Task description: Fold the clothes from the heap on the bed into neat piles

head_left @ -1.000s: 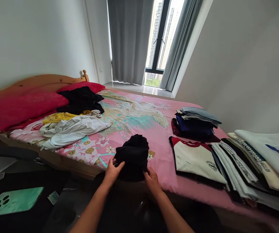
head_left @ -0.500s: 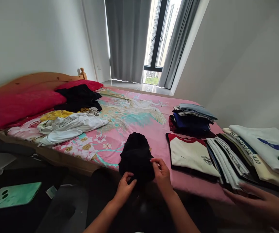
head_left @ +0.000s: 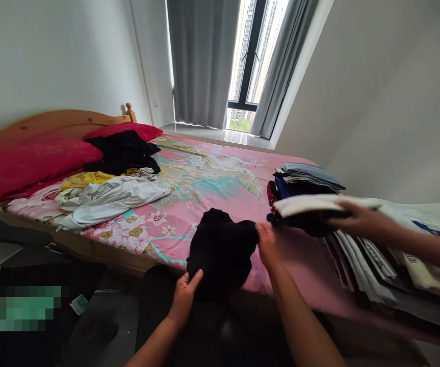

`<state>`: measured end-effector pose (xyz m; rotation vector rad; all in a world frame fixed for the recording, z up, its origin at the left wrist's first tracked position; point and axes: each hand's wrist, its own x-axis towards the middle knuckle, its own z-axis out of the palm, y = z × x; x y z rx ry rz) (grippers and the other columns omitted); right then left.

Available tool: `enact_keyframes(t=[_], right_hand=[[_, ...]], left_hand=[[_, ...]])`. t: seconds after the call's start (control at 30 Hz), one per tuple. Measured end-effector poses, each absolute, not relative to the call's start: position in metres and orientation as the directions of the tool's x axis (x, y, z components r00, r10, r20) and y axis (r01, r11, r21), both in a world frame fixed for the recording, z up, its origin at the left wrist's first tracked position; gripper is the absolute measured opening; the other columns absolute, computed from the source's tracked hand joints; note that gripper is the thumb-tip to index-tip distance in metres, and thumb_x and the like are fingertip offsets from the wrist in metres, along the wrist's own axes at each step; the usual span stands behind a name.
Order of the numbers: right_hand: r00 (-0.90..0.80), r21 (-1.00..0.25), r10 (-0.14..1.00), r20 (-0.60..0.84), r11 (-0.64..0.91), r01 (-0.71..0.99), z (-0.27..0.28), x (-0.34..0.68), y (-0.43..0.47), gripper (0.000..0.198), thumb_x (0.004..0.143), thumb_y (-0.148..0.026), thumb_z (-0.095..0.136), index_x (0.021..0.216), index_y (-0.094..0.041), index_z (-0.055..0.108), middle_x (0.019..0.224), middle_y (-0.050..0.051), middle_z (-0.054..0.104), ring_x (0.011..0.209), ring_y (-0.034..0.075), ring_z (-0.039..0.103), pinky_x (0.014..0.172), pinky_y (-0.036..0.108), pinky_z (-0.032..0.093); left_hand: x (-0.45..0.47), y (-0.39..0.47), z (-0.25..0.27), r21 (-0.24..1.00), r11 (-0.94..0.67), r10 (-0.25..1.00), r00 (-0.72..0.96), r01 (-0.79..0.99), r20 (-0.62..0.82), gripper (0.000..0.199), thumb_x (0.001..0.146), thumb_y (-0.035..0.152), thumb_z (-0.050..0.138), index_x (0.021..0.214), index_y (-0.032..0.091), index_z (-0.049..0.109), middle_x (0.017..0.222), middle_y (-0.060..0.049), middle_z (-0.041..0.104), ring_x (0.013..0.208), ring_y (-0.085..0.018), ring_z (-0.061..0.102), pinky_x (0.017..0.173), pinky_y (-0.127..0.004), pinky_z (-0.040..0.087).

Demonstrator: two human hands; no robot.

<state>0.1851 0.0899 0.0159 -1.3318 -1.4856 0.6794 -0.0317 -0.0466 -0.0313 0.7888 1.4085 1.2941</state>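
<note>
A black cloth garment (head_left: pixel 220 250), its exact kind unclear, lies bunched at the near edge of the bed. My left hand (head_left: pixel 185 293) pinches its lower left edge, thumb on top. With closed fingers my right hand (head_left: pixel 267 242) grips the upper right corner and holds it slightly raised. To the right, another person's hand (head_left: pixel 357 219) lifts a folded cream shirt (head_left: pixel 307 204) with dark cloth under it. That hand is blurred by motion.
Folded clothes (head_left: pixel 372 270) lie in overlapping rows at the right, with a folded stack (head_left: pixel 307 176) behind. Loose white clothing (head_left: pixel 116 199) and a black garment (head_left: pixel 128 150) lie by the red pillows (head_left: pixel 36 165). The bed's wooden edge (head_left: pixel 116 265) runs along the near left.
My right hand has moved up and right, pulling out the garment's corner; my left has shifted slightly left. The other person's hand has picked up the folded cream shirt from the bed.
</note>
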Motion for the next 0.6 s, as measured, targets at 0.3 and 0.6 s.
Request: enact_keyframes(t=[0.3,0.6], right_hand=[[0.504,-0.934,0.814,0.288,0.122,0.337,-0.028,0.286,0.020,0.032,0.061,-0.045,0.063,0.076,-0.017,0.059,0.077,0.006,0.058,0.079,0.024,0.054,0.079,0.043,0.045],[0.526,-0.958,0.834,0.165,0.262,-0.114,0.023,0.309,0.030,0.018,0.073,-0.034,0.064,0.079,-0.018,0.063,0.079,0.002,0.062,0.078,0.016,0.060,0.068,0.029,0.052]], left_hand=[[-0.100,-0.036,-0.004,0.877,-0.252,0.753,-0.487,0.410,0.444,0.024,0.060,0.038,0.065,0.075,0.020,0.071,0.057,-0.001,0.059,0.062,-0.019,0.056,0.065,-0.035,0.050],[-0.077,-0.034,0.071,0.975,0.026,0.988,-0.143,-0.221,-0.059,0.041,0.074,0.040,0.064,0.108,0.018,0.061,0.090,-0.006,0.069,0.084,-0.023,0.065,0.076,-0.035,0.053]])
